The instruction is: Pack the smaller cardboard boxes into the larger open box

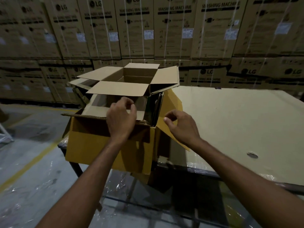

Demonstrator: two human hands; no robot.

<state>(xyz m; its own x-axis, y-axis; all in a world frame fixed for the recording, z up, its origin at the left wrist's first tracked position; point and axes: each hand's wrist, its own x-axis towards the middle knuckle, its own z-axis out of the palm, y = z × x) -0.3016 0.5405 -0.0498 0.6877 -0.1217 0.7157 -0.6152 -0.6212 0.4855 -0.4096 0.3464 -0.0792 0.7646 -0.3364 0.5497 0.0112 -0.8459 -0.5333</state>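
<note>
Holding nothing, fingers loosely curled, left hand (pixel 120 117) and right hand (pixel 180 125) hover over the yellow box (pixel 102 145) at the table's (pixel 230 120) left edge.

Table (pixel 194 170) topped by cardboard sheet (pixel 238 122); large box (pixel 105 145) on corner.

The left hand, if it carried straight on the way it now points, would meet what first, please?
Most likely the near wall of the smaller cardboard box, just under its near flap; the left hand is close in front of it, though depth is hard to judge.
</note>
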